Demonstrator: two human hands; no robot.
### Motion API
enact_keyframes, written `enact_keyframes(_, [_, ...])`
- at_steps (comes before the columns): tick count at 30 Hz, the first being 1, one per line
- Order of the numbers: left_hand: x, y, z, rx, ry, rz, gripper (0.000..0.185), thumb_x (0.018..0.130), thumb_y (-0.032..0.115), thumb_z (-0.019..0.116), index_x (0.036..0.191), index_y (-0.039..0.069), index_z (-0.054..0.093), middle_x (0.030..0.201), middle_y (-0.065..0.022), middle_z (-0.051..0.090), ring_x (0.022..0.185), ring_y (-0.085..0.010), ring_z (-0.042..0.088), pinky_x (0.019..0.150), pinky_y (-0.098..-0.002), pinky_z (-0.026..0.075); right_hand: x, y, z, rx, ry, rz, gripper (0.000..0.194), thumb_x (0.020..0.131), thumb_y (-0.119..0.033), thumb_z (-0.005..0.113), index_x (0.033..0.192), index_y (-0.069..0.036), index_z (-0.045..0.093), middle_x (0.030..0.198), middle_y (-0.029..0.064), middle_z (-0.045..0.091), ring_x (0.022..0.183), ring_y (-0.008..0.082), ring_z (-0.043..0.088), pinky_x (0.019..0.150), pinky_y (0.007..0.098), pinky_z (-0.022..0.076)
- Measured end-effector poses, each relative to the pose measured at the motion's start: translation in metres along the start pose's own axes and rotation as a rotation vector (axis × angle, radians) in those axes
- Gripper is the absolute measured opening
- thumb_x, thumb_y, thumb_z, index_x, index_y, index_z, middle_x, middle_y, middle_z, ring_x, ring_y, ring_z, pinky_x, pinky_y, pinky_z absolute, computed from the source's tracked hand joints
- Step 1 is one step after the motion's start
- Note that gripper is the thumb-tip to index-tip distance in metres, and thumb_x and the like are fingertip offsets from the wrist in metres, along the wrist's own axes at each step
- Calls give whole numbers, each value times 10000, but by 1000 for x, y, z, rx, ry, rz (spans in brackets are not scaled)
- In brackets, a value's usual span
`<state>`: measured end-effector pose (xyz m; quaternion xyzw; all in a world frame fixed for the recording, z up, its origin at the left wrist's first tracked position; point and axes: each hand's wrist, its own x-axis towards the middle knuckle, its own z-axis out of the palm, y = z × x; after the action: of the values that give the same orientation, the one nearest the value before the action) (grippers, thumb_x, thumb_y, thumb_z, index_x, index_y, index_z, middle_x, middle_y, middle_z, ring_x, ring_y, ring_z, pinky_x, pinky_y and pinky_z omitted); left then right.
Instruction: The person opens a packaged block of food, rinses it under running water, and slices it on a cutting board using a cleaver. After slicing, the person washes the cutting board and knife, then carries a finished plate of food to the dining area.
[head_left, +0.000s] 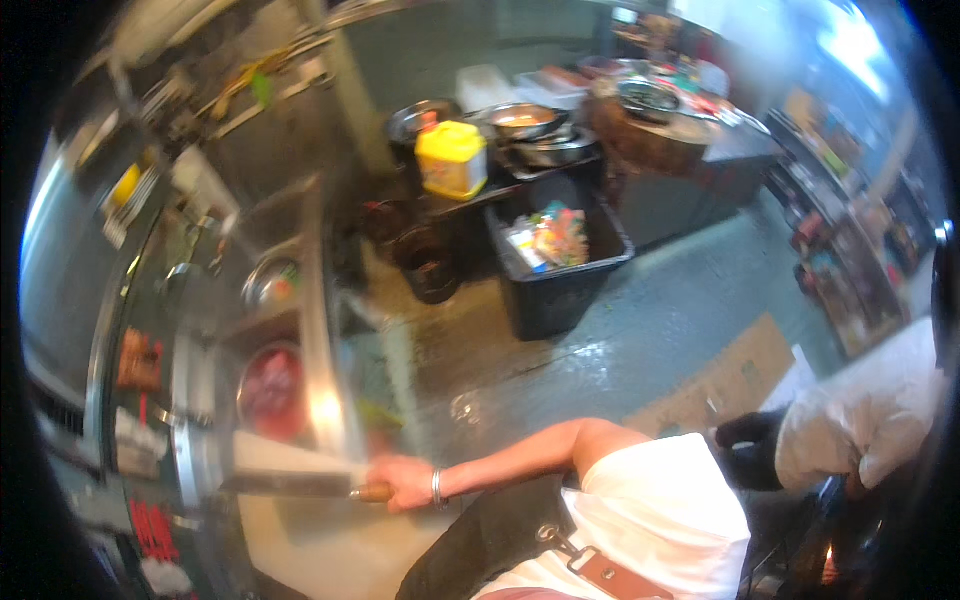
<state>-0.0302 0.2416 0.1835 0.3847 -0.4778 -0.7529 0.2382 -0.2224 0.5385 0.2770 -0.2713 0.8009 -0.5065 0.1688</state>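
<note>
My right hand (403, 482), with a bracelet at the wrist, grips the wooden handle of a cleaver (289, 484). The broad blade points left and lies flat-looking above a pale cutting board (330, 536); whether it touches the board I cannot tell. Just beyond the board, in a steel sink (324, 337), sits a red basin (274, 394) with pinkish contents, blurred. A steel bowl (271, 286) with some orange and green bits stands further along the sink. My left hand is out of view.
A black bin (574, 300) holding rubbish stands on the wet floor, below a yellow jug (451, 161) and steel bowls (525, 124). Flattened cardboard (720, 375) lies on the floor. Another person in light clothing (862, 405) is at the right.
</note>
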Motion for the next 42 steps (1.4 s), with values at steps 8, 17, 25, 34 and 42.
enact_keyframes(8, [-27, -51, 257, 75, -340, -78, 661, 949, 511, 446, 1423, 53, 400, 1445, -119, 421, 1317, -271, 383, 1123, -394, 261, -135, 89, -207, 75, 391, 208, 596, 640, -164, 667, 1232, -125, 609, 1303, 249, 491, 1211, 392, 478, 987, 417, 428])
enact_keyframes(17, [-115, -186, 612, 275, -948, -161, 506, 1005, 388, 409, 1389, 60, 446, 1396, -71, 488, 1238, -209, 488, 1075, -361, 372, -312, 181, -350, 153, 1282, 348, 554, 669, -200, 716, 1195, -61, 609, 1290, 199, 544, 1180, 328, 548, 994, 370, 448])
enact_keyframes(25, [-334, -376, 902, 368, -1513, -699, 457, 959, 396, 514, 1260, 54, 559, 1236, -70, 611, 1126, -209, 568, 1008, -348, 431, -462, 215, -478, 102, 1823, 657, 572, 650, -61, 648, 1211, 29, 592, 1189, 152, 610, 1087, 236, 592, 936, 309, 455])
enact_keyframes(34, [-646, -539, 1040, 730, -1815, -834, 738, 880, 477, 612, 1418, 17, 407, 1505, -152, 339, 1395, -283, 291, 1142, -418, 218, -618, 258, -586, 176, 2314, 659, 212, 645, 0, 605, 854, -30, 587, 737, -43, 503, 657, 52, 466, 597, 210, 392])
enact_keyframes(42, [-848, -646, 1174, 865, -1851, -754, 798, 862, 499, 610, 1419, -26, 382, 1503, -205, 322, 1393, -309, 298, 1146, -400, 209, -773, 367, -757, 261, 2411, 651, 203, 662, 8, 585, 860, -34, 600, 704, -35, 493, 560, 62, 435, 486, 217, 335])
